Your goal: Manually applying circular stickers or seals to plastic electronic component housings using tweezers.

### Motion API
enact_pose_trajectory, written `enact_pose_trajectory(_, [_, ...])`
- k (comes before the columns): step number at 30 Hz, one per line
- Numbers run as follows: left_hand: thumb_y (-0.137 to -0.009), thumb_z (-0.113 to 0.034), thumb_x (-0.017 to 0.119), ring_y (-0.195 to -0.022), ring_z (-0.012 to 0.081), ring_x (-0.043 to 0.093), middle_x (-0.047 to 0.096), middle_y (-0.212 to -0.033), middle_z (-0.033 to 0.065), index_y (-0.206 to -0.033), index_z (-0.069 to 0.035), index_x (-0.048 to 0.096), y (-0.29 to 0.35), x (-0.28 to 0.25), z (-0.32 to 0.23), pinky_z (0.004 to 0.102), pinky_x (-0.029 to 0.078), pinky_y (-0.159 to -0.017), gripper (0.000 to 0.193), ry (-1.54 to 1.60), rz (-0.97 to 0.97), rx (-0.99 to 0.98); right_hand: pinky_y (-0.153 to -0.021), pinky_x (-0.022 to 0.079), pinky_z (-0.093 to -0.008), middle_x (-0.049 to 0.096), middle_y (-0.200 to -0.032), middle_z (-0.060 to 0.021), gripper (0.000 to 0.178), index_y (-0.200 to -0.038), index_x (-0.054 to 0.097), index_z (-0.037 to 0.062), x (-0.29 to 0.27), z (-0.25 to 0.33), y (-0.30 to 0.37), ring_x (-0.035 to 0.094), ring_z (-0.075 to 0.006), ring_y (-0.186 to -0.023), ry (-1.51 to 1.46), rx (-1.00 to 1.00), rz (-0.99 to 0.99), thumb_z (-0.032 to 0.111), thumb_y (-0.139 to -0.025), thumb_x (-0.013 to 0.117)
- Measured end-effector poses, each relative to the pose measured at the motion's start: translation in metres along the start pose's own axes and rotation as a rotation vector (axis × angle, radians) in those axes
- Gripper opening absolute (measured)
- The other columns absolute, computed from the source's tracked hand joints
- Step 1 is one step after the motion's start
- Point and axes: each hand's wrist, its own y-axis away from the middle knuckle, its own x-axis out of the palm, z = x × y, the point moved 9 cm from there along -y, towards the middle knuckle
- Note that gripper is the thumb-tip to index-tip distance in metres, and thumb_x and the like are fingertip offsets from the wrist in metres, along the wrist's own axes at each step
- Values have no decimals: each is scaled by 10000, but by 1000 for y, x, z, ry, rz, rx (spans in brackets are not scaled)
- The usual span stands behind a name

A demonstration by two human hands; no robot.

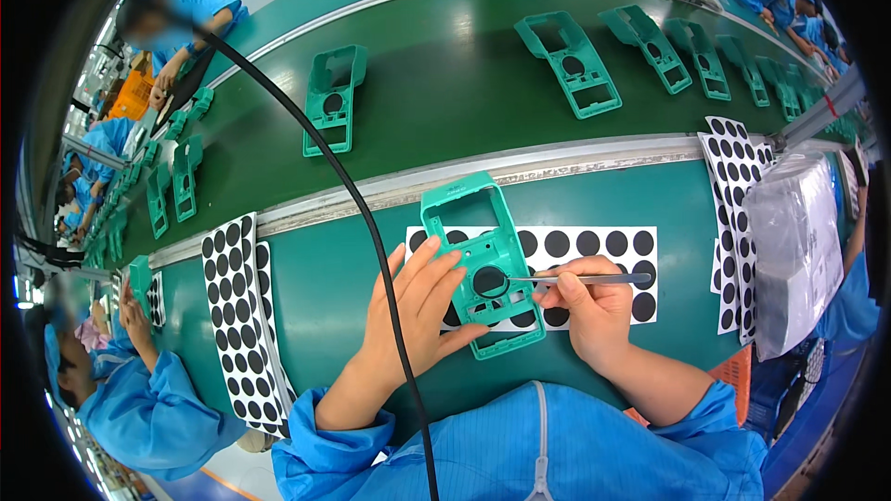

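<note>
Blue jacket (492, 441), light-grey front zip (541, 441), bunched sleeves (320, 450).

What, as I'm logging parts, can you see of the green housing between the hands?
The housing is green, apparently plastic, long and raised-walled, with a big opening at its far end and smaller cutouts toward the near end. A black disc sits around mid-length. The housing lies over a white dotted sheet, slightly slanted, far end leftward. The left hand rests on its left side; the right hand holds tweezers, tips at the disc, contact unclear.
</note>
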Motion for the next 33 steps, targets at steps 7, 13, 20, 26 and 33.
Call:
enact_pose_trajectory(7, [-584,-327,780,-1206,273,427,534,-1162,76,-1040,-33,573,1,-1,1,465,348,-949,580,21,-29,10,-672,527,-255,615,-846,-121,91,-925,510,-22,3,2,0,618,-130,-705,73,-14,-13,61,-892,525])
enact_pose_trajectory(13, [-519,-289,806,-1158,319,458,547,-1131,93,-1014,-24,577,0,-1,0,426,388,-905,606,26,-41,23,-667,521,-249,613,-855,-121,90,-927,507,-22,3,2,0,607,-121,-695,105,-6,-6,59,-892,525])
enact_pose_trajectory(20, [-553,-291,790,-1171,290,446,539,-1139,93,-1015,-17,577,-2,-1,-1,416,400,-883,577,37,-35,37,-663,513,-243,611,-856,-124,90,-930,508,-23,5,2,0,603,-120,-694,100,-14,-1,56,-890,527])
enact_pose_trajectory(26, [-549,-284,791,-1173,291,445,540,-1135,94,-1018,-16,576,-3,1,0,407,404,-878,581,33,-28,38,-662,512,-242,612,-852,-128,91,-933,507,-24,4,0,-1,603,-123,-693,113,-7,7,52,-888,529])
enact_pose_trajectory(33, [-542,-278,795,-1178,290,439,535,-1138,94,-1020,-15,576,-1,0,1,400,409,-868,588,44,-35,43,-698,528,-269,609,-843,-136,76,-937,499,-26,6,6,-1,601,-130,-686,92,-71,16,37,-895,501])
